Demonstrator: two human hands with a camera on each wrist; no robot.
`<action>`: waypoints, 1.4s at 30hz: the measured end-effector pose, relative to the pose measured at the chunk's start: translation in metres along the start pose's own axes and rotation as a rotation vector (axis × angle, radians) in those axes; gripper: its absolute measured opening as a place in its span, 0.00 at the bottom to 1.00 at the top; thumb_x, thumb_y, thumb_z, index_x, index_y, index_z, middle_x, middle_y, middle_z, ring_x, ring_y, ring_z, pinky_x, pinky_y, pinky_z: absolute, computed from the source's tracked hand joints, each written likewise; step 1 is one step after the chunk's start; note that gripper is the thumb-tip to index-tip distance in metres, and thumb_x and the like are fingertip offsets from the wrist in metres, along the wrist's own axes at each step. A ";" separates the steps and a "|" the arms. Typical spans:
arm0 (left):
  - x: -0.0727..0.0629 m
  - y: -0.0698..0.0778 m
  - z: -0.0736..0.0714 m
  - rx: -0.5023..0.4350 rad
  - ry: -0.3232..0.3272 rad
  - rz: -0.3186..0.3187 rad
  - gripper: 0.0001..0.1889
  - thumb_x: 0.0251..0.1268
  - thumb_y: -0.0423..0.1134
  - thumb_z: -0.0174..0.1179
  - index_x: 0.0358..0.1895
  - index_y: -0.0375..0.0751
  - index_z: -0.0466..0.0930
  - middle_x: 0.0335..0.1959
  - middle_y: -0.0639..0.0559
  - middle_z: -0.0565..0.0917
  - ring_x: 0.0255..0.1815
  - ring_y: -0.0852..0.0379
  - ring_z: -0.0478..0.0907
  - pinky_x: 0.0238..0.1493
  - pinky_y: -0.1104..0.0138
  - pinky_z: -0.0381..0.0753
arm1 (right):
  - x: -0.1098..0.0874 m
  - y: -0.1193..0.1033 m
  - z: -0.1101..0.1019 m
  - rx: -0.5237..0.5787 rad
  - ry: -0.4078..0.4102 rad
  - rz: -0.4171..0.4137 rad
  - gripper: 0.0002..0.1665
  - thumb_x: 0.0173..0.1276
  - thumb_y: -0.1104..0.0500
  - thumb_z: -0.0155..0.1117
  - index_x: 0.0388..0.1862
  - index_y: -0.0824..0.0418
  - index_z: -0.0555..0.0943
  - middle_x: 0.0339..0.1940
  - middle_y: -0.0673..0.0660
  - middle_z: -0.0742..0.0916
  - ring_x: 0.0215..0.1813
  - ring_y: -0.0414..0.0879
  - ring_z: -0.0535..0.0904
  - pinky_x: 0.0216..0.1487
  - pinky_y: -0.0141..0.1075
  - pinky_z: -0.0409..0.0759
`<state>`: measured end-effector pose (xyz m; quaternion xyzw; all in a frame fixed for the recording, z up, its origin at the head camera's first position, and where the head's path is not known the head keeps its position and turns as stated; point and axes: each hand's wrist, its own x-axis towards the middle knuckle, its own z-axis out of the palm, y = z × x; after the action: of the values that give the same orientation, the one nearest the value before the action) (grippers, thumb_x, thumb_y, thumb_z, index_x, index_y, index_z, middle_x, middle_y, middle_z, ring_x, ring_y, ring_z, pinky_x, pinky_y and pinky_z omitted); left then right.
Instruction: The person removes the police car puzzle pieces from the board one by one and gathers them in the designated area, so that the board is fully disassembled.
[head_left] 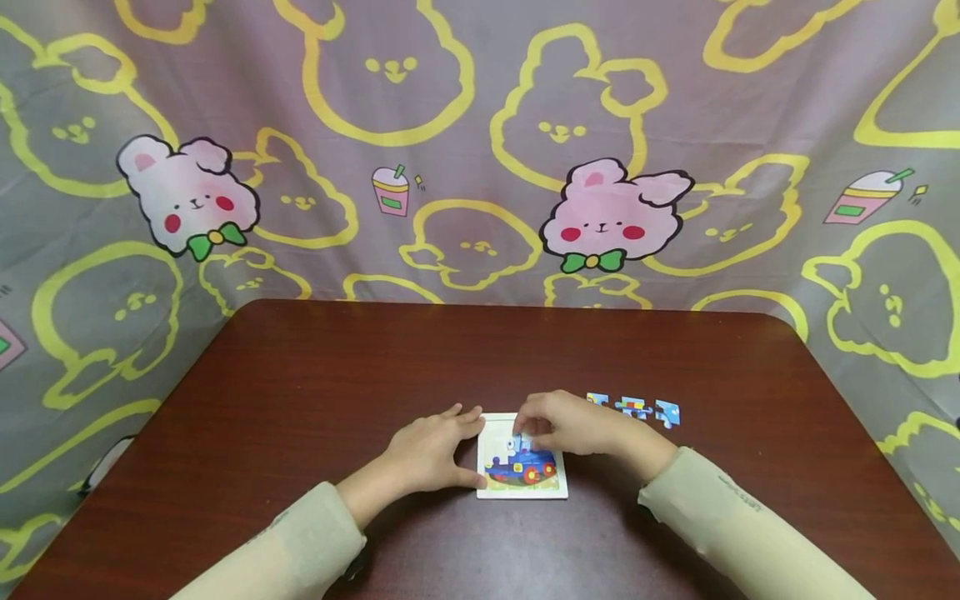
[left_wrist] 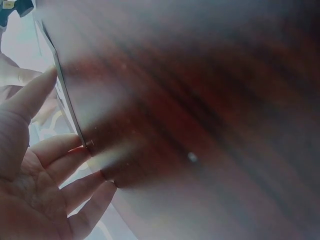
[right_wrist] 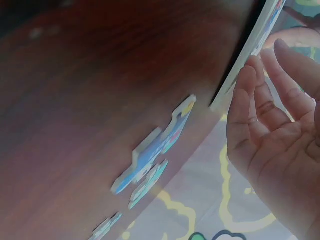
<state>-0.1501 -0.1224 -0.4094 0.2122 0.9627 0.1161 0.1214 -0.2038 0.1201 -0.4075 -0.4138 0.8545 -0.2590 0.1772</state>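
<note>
A white-framed jigsaw puzzle board (head_left: 522,493) lies flat on the table, showing a blue train with red wheels. Along its left edge, my left hand (head_left: 427,450) is spread, the thumb near the lower corner and fingers near the upper one. The left wrist view shows that thumb and the fingers (left_wrist: 65,147) touching the board's side. Over the board's upper part, my right hand (head_left: 566,423) bends down and pinches a light-blue puzzle piece (head_left: 517,442), partly hidden by the fingers. In the right wrist view, the board's edge (right_wrist: 240,65) is beside my curled fingers.
Loose puzzle pieces (head_left: 667,413) lie to the right of the board, behind my right forearm; some are partly covered by it. The dark brown table (head_left: 375,358) ends at a patterned curtain (head_left: 465,167) at the back and sides.
</note>
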 end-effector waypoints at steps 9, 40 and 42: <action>0.001 0.001 0.000 0.004 0.005 0.006 0.44 0.49 0.65 0.71 0.71 0.52 0.72 0.74 0.55 0.70 0.77 0.46 0.64 0.54 0.44 0.81 | 0.005 -0.003 0.003 -0.011 -0.058 -0.031 0.16 0.65 0.70 0.67 0.49 0.55 0.84 0.38 0.51 0.80 0.36 0.35 0.77 0.44 0.31 0.79; 0.000 0.000 0.000 -0.004 0.006 -0.001 0.43 0.49 0.64 0.72 0.70 0.52 0.73 0.74 0.54 0.70 0.77 0.46 0.64 0.53 0.44 0.81 | 0.012 -0.013 0.006 0.025 -0.100 0.030 0.15 0.65 0.72 0.64 0.46 0.57 0.81 0.21 0.49 0.77 0.25 0.34 0.68 0.31 0.28 0.70; 0.000 0.000 0.000 -0.005 0.006 0.001 0.43 0.49 0.63 0.72 0.70 0.52 0.73 0.74 0.54 0.70 0.77 0.46 0.64 0.53 0.44 0.80 | 0.012 -0.014 0.006 0.028 -0.106 0.047 0.15 0.63 0.71 0.67 0.46 0.56 0.81 0.22 0.48 0.77 0.26 0.35 0.69 0.31 0.28 0.71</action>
<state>-0.1503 -0.1226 -0.4097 0.2121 0.9626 0.1194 0.1190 -0.1996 0.1015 -0.4053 -0.4043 0.8497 -0.2444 0.2342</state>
